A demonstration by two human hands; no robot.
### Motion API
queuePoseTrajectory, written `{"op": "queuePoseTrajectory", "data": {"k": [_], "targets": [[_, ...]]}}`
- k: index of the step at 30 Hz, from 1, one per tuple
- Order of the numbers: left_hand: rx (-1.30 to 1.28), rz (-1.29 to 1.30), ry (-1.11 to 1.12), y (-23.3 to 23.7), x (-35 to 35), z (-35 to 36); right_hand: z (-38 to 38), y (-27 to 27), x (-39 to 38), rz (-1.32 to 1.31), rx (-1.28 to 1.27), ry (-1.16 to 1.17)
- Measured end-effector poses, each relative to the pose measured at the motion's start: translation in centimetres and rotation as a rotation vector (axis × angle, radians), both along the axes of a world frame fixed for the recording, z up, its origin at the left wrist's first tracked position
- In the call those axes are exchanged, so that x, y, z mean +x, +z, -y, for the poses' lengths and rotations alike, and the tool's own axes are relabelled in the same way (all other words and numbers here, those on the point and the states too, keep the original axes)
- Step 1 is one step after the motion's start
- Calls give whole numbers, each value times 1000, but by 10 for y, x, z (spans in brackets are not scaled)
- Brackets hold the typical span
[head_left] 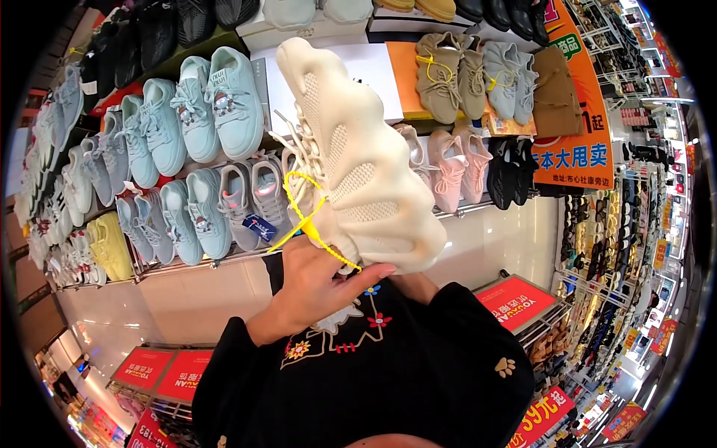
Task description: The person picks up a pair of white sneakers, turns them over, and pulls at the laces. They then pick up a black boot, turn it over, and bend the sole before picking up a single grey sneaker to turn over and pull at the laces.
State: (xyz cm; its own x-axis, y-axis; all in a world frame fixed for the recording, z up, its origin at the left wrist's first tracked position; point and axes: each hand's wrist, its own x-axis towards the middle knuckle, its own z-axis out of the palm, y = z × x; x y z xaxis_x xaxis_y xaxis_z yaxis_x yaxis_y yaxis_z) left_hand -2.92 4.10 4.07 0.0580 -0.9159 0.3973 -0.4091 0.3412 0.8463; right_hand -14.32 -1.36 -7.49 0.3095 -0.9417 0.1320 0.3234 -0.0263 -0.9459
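A cream sneaker (366, 164) with a wavy sole and mesh patches is held up in the middle, its toe towards the top. My left hand (310, 280) grips its lower end, the thumb stretched across the heel. A yellow beaded tie (308, 224) loops through the laces just above that hand. Below the heel, my right hand (416, 286) is mostly hidden behind the shoe; its fingers are out of sight.
Behind the shoe, racks hold pale blue sneakers (235, 101), a yellow pair (110, 246), pink shoes (447, 175) and brown ones (441, 78). An orange sign (590, 142) hangs at the right. Red signs (515, 302) top lower racks on both sides.
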Motion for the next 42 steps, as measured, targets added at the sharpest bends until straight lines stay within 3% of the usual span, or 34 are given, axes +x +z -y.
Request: {"op": "queuePoseTrajectory", "data": {"k": [21,24,26,28,29,32,33,34,36,42], "targets": [[39,-73,84,-14,1,5,9,0,8,-59,-7,59],[129,-129,119,-13,3,5,12,-3,11,-72,23,90],[231,-385,228,-13,2,7,12,-4,12,-62,48,110],[262,-441,231,-19,6,8,11,-10,11,650,854,209],[302,-560,237,-21,8,10,10,-15,4,672,973,210],[362,-683,247,-28,13,13,4,-45,-5,770,954,404],[347,-730,237,-33,15,14,4,-25,2,641,1090,261],[331,-776,228,-36,16,14,4,-26,2,643,1093,260],[312,-834,215,-36,16,16,4,-30,3,636,994,389],[275,-855,234,-46,22,17,8,-18,7,598,971,443]]}}
